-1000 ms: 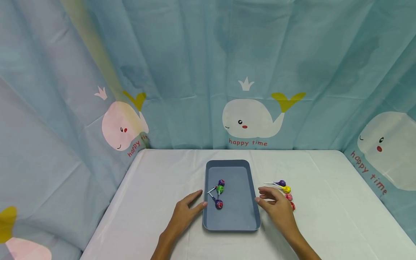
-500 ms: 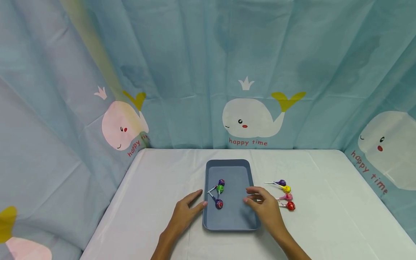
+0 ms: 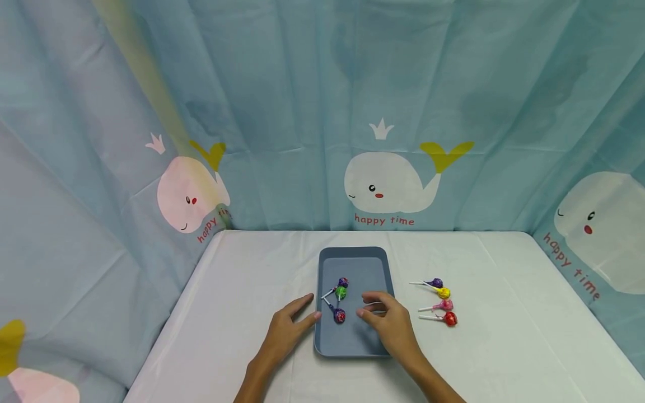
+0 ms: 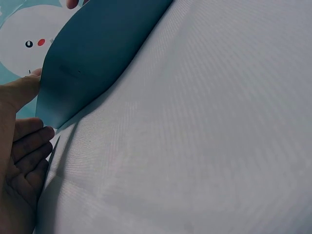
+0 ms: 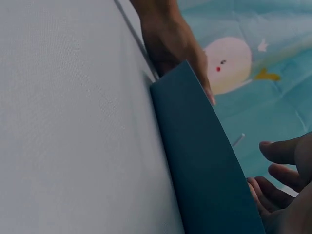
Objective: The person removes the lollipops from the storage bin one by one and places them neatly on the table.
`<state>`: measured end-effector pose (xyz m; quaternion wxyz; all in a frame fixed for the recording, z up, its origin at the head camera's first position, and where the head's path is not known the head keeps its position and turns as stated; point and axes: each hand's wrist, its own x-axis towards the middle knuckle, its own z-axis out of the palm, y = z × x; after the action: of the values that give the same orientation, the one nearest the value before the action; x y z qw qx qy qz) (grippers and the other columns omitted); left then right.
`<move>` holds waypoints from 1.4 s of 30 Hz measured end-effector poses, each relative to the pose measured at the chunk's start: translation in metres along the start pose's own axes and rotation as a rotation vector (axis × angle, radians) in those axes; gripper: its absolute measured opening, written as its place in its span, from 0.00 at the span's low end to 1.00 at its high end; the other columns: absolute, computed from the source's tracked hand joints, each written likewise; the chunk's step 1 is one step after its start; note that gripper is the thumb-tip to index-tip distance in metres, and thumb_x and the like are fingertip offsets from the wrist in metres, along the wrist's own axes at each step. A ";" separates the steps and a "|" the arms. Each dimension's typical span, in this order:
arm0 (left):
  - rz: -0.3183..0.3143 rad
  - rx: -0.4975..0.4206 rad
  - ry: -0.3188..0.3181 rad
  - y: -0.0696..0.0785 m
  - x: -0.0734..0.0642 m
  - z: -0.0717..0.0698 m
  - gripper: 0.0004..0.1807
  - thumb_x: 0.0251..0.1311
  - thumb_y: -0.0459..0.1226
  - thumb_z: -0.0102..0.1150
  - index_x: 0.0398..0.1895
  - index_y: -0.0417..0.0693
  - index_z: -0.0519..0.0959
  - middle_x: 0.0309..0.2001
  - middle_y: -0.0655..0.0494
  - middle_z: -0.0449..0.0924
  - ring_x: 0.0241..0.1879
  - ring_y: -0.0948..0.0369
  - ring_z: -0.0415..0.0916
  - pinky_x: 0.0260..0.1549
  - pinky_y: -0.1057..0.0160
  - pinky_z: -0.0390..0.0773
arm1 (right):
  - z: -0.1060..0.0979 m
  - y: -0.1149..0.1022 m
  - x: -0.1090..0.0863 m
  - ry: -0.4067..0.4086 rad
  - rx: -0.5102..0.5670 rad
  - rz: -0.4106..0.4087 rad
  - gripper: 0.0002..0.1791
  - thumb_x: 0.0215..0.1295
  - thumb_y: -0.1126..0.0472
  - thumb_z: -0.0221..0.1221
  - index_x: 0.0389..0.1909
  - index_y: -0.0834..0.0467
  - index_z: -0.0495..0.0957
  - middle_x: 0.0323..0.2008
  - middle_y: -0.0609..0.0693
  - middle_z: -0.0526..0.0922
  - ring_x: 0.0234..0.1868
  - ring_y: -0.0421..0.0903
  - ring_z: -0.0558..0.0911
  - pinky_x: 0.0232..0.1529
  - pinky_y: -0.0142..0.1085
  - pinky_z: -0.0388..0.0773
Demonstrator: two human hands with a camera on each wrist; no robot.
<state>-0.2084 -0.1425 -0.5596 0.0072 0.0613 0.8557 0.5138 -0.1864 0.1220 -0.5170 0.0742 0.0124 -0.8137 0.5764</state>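
A blue-grey tray [image 3: 353, 347] lies on the table. In its left half are three lollipops: a purple one [image 3: 343, 282], a green one [image 3: 341, 293] and a purple-and-red one [image 3: 340, 316] nearer the front. My left hand [image 3: 289, 327] rests at the tray's left side, thumb over the rim and fingers relaxed; the left wrist view has its thumb at the tray wall [image 4: 92, 58]. Over the tray's right half hovers my right hand [image 3: 390, 324], loosely bent. The right wrist view shows its thumb and fingers apart with nothing between them.
Right of the tray several lollipops lie in a column on the white tablecloth [image 3: 504, 336]: purple [image 3: 437, 283], yellow [image 3: 443, 293], pink [image 3: 446, 305] and red [image 3: 450, 319]. A blue whale-print curtain [image 3: 282, 184] hangs behind the table.
My right hand has moved left from the tray's right edge to over its inside, uncovering the pink and red lollipops. The left hand has stayed in place.
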 end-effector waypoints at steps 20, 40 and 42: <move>-0.003 -0.022 -0.004 0.001 -0.001 -0.001 0.37 0.64 0.59 0.71 0.73 0.57 0.78 0.72 0.59 0.77 0.77 0.50 0.67 0.79 0.42 0.64 | 0.032 0.002 0.007 -0.075 -0.035 -0.047 0.18 0.60 0.62 0.77 0.50 0.63 0.87 0.46 0.58 0.89 0.42 0.45 0.88 0.42 0.31 0.86; -0.003 -0.004 0.006 0.001 -0.001 0.000 0.35 0.65 0.57 0.71 0.73 0.57 0.78 0.72 0.59 0.77 0.77 0.50 0.68 0.79 0.43 0.64 | 0.045 0.005 0.016 -0.160 -0.170 -0.071 0.17 0.56 0.65 0.79 0.46 0.61 0.88 0.37 0.51 0.88 0.39 0.43 0.84 0.41 0.32 0.83; 0.003 -0.001 0.007 0.000 0.000 0.000 0.35 0.65 0.56 0.71 0.73 0.57 0.79 0.72 0.58 0.78 0.77 0.49 0.68 0.78 0.43 0.65 | 0.045 0.006 0.017 -0.161 -0.174 -0.070 0.17 0.56 0.65 0.79 0.46 0.61 0.88 0.37 0.50 0.88 0.39 0.43 0.84 0.40 0.31 0.83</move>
<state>-0.2081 -0.1425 -0.5591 0.0032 0.0608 0.8553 0.5146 -0.2082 0.0829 -0.5346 0.0295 0.0806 -0.8630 0.4979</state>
